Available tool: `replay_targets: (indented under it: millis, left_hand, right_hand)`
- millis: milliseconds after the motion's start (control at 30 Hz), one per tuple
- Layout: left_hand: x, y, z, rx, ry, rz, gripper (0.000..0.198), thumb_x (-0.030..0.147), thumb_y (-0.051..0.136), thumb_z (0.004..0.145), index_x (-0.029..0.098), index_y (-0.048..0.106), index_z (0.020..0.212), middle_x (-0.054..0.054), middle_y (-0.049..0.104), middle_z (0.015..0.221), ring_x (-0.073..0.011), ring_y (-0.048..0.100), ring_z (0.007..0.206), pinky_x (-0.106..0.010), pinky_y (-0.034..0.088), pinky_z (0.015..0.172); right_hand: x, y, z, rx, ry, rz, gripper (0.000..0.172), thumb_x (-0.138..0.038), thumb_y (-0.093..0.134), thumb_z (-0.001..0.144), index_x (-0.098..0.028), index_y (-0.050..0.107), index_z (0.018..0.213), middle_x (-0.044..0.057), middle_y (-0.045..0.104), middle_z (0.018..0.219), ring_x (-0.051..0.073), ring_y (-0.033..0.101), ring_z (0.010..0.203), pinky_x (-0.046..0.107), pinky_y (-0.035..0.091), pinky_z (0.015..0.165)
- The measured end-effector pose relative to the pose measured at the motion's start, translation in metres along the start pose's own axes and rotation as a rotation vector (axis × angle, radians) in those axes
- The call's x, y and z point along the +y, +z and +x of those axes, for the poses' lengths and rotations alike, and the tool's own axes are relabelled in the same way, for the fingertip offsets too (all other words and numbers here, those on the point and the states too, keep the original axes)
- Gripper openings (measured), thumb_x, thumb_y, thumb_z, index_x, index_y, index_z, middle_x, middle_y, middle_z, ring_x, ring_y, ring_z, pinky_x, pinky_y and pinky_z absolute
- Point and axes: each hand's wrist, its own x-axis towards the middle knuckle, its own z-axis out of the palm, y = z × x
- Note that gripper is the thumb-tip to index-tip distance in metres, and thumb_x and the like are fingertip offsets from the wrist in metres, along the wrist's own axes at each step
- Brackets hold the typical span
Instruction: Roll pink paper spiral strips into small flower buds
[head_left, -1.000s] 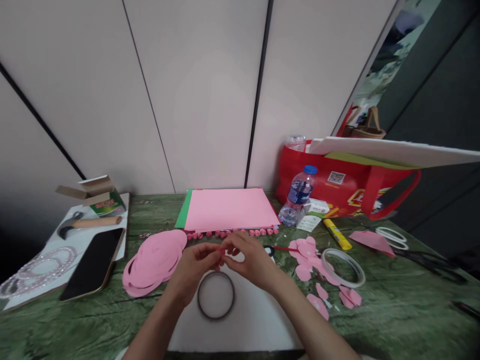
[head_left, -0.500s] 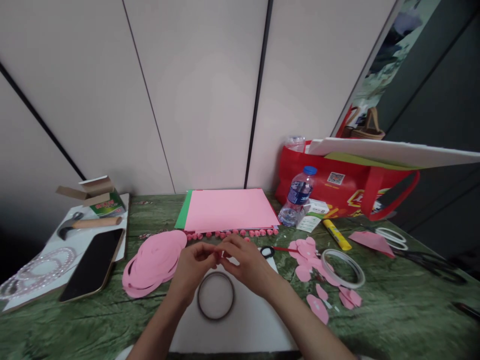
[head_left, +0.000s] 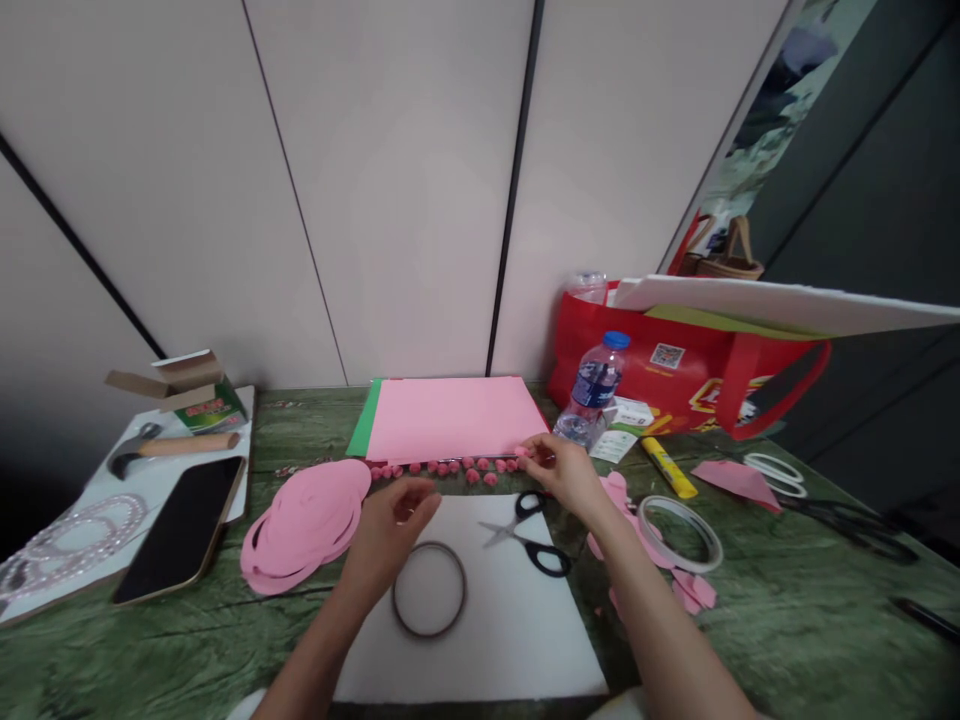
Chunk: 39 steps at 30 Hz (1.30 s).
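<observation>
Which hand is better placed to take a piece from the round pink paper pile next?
Probably the left hand: it is right beside the round pink paper pile and looks empty. The right hand is farther off, and its fingertips pinch a small pink paper rosette.

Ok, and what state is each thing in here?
Left hand: curled, no object visible in its grip
Right hand: closed on a pink roll
Scissors on white sheet: slightly open
Bottle: capped, upright
Small box: top open
Phone: lying flat, screen dark
Yellow tube: lying down, cap unclear
Red bag: open, boards protruding
Dark ring: lying flat
Hammer: lying down
</observation>
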Motion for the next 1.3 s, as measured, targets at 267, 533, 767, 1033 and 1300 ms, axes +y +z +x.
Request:
replay_targets:
  millis: [267,533,767,1033,1300]
  left_hand:
    - [-0.02,-0.001,-0.001,-0.166,0.117,0.468,0.018,0.014,0.058,0.062,0.016,0.062,0.078,-0.005,0.063,0.074,-0.0202,0.056,0.07,-0.029,0.041,0.063]
    - [-0.025,-0.004,0.0,-0.273,0.056,0.669,0.026,0.01,0.056,0.062,0.016,0.06,0.087,-0.006,0.058,0.083,-0.0202,0.055,0.078,-0.028,0.038,0.068]
    - [-0.029,-0.004,-0.001,-0.314,0.015,0.707,0.028,0.0,0.051,0.057,0.016,0.06,0.078,-0.003,0.058,0.071,-0.019,0.054,0.072,-0.026,0.033,0.061]
    - [-0.02,-0.005,0.001,-0.269,0.033,0.602,0.026,0.002,0.049,0.06,0.016,0.061,0.078,-0.001,0.06,0.062,-0.0163,0.055,0.064,-0.024,0.034,0.057]
    - [-0.026,-0.011,0.006,-0.141,0.071,0.622,0.018,0.008,0.051,0.064,0.016,0.063,0.075,-0.002,0.063,0.062,-0.017,0.057,0.062,-0.024,0.035,0.055]
  right_hand:
    - [-0.009,0.018,-0.007,-0.129,0.064,-0.236,0.009,-0.023,0.058,0.07,-0.024,0.063,0.077,-0.002,0.066,0.069,0.014,0.058,0.063,0.021,0.035,0.053]
    - [-0.006,0.026,-0.006,-0.151,0.104,-0.274,0.005,-0.024,0.059,0.07,-0.023,0.063,0.072,-0.001,0.068,0.071,0.015,0.06,0.066,0.022,0.035,0.052]
    - [-0.005,0.028,-0.005,-0.147,0.106,-0.3,0.013,-0.02,0.063,0.066,-0.021,0.064,0.078,0.002,0.069,0.075,0.017,0.062,0.069,0.023,0.038,0.057]
    - [-0.012,0.008,-0.003,-0.073,0.098,-0.272,0.014,-0.012,0.053,0.071,-0.019,0.065,0.074,0.005,0.068,0.072,0.018,0.062,0.067,0.025,0.041,0.059]
    - [-0.044,0.006,-0.01,-0.121,-0.073,0.041,0.011,-0.023,0.054,0.074,-0.02,0.065,0.073,0.0,0.069,0.067,0.015,0.062,0.061,0.023,0.043,0.056]
